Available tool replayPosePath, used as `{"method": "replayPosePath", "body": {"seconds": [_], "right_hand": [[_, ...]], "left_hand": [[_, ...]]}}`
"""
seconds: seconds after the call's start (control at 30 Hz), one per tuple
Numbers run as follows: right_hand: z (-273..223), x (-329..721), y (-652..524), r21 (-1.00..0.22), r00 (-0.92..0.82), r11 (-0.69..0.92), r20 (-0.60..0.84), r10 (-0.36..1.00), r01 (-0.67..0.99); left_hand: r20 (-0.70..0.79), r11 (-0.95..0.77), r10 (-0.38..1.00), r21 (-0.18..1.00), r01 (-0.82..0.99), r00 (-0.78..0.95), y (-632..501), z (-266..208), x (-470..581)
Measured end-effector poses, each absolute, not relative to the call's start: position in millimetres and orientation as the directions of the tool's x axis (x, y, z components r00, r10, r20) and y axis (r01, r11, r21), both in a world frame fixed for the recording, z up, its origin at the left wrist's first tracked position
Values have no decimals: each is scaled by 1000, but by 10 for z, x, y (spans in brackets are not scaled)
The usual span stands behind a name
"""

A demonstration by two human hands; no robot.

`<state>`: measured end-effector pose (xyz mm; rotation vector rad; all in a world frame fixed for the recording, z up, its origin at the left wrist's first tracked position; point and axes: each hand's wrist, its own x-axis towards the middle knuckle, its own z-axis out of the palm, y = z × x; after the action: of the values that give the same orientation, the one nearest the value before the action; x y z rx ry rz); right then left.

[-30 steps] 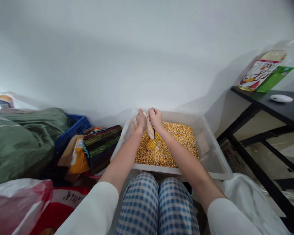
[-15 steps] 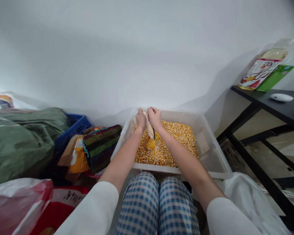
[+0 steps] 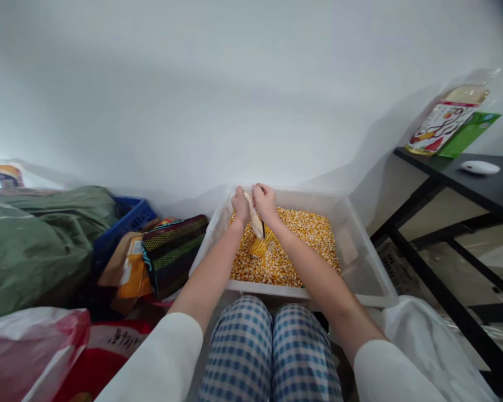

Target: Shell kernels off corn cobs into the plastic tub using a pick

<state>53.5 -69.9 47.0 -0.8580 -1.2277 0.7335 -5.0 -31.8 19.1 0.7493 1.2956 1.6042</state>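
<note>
Over the left part of the clear plastic bin (image 3: pixel 362 254), my left hand (image 3: pixel 240 206) is closed around a pale, mostly bare corn cob (image 3: pixel 256 222) that hangs tilted between my hands. My right hand (image 3: pixel 265 200) is closed against the cob's other side. A thin dark tool (image 3: pixel 263 228) points down from beneath the right hand; its grip is hidden by the fingers. Below lies a yellow ear of corn (image 3: pixel 259 247) with its kernels on. It rests on a bed of loose corn kernels (image 3: pixel 305 240) in the bin.
A dark shelf (image 3: pixel 448 170) at right holds a bottle (image 3: pixel 448 120), a green carton (image 3: pixel 469 134) and a white mouse-like object (image 3: pixel 480 167). Left are a blue crate (image 3: pixel 140 212), green cloth (image 3: pixel 42 245), a dark striped mesh bag (image 3: pixel 176 254) and a red-and-white bag (image 3: pixel 29 352).
Both hands stay nearly in place around the cob, with only slight finger movement. The view has shifted a little.
</note>
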Motion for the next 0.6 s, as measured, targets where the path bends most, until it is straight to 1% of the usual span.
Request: {"method": "replayPosePath", "body": {"seconds": [0.1, 0.2, 0.27, 0.37, 0.47, 0.6], "right_hand": [[484, 509, -727, -854, 235, 519, 499, 834, -30], [487, 492, -737, -875, 209, 482, 465, 860, -36], [485, 500, -724, -872, 210, 488, 470, 857, -37], [481, 525, -692, -852, 250, 522, 498, 831, -39], [467, 526, -678, -852, 224, 522, 505, 834, -21], [442, 500, -687, -870, 216, 491, 473, 854, -35]], "left_hand": [[-128, 2, 915, 950, -314, -383, -322, 210, -57], [-106, -6, 907, 964, -264, -407, -314, 202, -67], [-82, -24, 908, 969, -246, -411, -312, 192, -69], [-73, -37, 924, 960, -277, -376, -331, 196, -60], [-89, -24, 927, 955, -296, -363, -355, 219, -48], [-94, -29, 919, 952, -305, -382, -348, 220, -49]]}}
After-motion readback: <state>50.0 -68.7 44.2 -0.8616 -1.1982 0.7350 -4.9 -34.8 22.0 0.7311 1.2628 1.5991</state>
